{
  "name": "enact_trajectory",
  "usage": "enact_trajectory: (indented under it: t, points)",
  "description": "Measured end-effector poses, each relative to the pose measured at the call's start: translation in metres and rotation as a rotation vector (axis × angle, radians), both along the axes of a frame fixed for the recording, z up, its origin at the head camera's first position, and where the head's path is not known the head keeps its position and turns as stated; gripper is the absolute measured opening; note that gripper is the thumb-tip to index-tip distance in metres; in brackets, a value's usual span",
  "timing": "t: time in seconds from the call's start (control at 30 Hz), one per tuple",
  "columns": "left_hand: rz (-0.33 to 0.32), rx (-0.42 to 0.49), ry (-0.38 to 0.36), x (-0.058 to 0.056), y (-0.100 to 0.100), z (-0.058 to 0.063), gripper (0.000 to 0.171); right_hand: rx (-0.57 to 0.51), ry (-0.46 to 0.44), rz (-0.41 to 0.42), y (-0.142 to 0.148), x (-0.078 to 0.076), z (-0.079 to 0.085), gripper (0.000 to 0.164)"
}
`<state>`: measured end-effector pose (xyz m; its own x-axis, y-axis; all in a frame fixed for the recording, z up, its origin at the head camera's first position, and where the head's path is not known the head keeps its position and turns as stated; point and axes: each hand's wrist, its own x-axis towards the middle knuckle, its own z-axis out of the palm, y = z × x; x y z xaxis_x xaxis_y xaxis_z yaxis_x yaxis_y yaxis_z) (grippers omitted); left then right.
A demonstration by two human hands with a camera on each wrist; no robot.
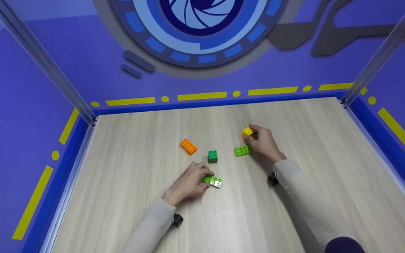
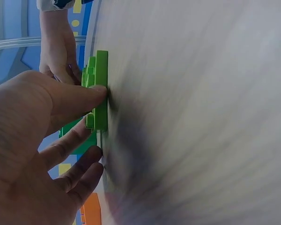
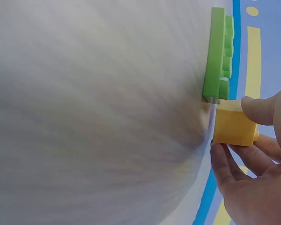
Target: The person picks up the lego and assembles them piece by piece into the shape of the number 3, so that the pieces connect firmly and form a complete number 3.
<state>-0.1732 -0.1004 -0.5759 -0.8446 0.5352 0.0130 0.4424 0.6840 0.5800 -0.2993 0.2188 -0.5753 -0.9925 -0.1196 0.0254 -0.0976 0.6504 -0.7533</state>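
Note:
My left hand (image 1: 188, 182) pinches a light green toy brick (image 1: 216, 182) by its near end, low over the table. In the left wrist view the thumb lies against the side of that brick (image 2: 101, 70), and the other fingers are spread behind it. Farther off to the right, my right hand (image 1: 266, 143) grips a small yellow brick (image 1: 247, 131) between thumb and fingers. A second light green brick (image 1: 242, 151) lies just in front of the right hand; the right wrist view shows it beside the yellow brick (image 3: 234, 126).
A dark green square brick (image 1: 212, 156) stands between the hands. To its left lies an orange brick (image 1: 188, 146). The wooden table (image 1: 125, 175) is bounded by blue printed panels (image 1: 223, 82) at the back and sides, with metal posts in the corners.

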Motion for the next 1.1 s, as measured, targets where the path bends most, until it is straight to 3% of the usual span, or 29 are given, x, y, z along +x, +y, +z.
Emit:
enact_trajectory:
  t: [0.43, 1.1]
  points:
    - [0.054, 0.029, -0.021, 0.002, 0.009, -0.004, 0.031, -0.054, 0.004, 0.034, 0.001, 0.008, 0.016, 0.053]
    - [0.072, 0.099, -0.045, 0.005, 0.015, -0.013, 0.03, -0.096, 0.084, 0.126, -0.001, 0.022, 0.032, 0.038]
